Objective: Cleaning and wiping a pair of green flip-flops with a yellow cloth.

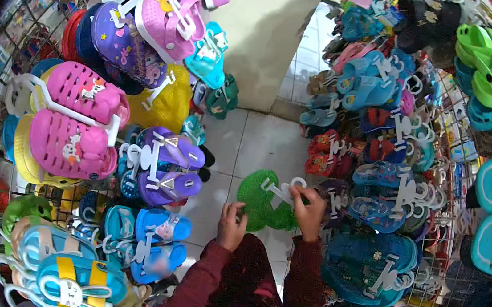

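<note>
A pair of green clogs [256, 197] hangs from a white plastic shoe hanger [283, 191] in front of my body, above the tiled floor. My right hand [308, 210] grips the hanger near its hook, thumb and fingers pinched on it. My left hand [233, 224] is at the lower left edge of the green clogs, its fingers bent and touching or very near them; whether it grips them is not clear.
Wire racks of children's footwear flank me: pink clogs [74, 145] and purple sandals [171, 190] at left, blue sandals [375, 212] and dark teal clogs [367, 262] at right. White floor tiles [258, 132] lie between, with a pale panel [256, 38] ahead.
</note>
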Demonstrator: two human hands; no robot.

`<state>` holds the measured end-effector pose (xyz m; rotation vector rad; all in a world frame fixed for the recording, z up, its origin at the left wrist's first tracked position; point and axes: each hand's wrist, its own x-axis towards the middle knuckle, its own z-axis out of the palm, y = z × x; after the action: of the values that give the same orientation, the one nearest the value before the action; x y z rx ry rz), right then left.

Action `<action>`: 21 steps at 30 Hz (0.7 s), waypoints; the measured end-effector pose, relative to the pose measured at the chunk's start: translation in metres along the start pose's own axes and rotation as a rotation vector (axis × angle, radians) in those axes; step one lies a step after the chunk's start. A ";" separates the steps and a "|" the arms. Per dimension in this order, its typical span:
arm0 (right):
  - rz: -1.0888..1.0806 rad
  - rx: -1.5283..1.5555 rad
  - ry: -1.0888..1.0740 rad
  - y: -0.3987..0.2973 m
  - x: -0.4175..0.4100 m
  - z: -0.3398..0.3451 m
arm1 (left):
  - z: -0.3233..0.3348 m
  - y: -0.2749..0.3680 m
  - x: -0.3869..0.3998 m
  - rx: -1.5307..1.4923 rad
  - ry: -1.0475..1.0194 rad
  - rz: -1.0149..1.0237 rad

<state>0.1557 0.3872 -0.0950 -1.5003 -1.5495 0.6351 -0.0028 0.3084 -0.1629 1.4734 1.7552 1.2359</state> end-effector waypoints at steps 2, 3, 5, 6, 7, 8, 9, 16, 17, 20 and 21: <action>-0.005 -0.045 0.000 -0.003 -0.014 -0.005 | -0.002 0.002 -0.017 -0.052 -0.033 -0.133; -0.004 -0.031 -0.012 -0.004 -0.019 -0.001 | -0.004 -0.001 -0.024 -0.102 -0.053 -0.249; 0.030 -0.018 -0.054 0.001 -0.030 0.008 | -0.009 -0.012 -0.033 -0.119 -0.020 -0.241; -0.004 -0.033 -0.064 0.010 -0.034 0.010 | -0.012 -0.011 -0.035 -0.088 -0.024 -0.242; -0.006 -0.028 -0.058 0.014 -0.035 0.014 | -0.014 -0.012 -0.037 -0.056 -0.026 -0.242; 0.061 -0.004 -0.057 0.017 -0.035 0.017 | -0.012 -0.026 -0.039 -0.051 -0.012 -0.189; 0.133 0.009 -0.053 0.022 -0.037 0.018 | -0.011 -0.027 -0.036 -0.056 -0.020 -0.183; 0.240 0.211 -0.081 0.071 -0.040 0.043 | 0.000 -0.057 -0.020 -0.065 0.018 -0.172; 0.267 0.204 -0.090 0.071 -0.041 0.046 | 0.001 -0.064 -0.020 -0.062 0.018 -0.176; 0.279 0.184 -0.093 0.082 -0.041 0.052 | 0.011 -0.076 -0.024 -0.007 -0.004 -0.151; 0.252 0.183 -0.093 0.085 -0.043 0.055 | 0.014 -0.080 -0.027 0.016 0.023 -0.102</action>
<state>0.1502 0.3693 -0.2035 -1.5555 -1.3400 0.9774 -0.0214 0.2884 -0.2440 1.3657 1.8354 1.1942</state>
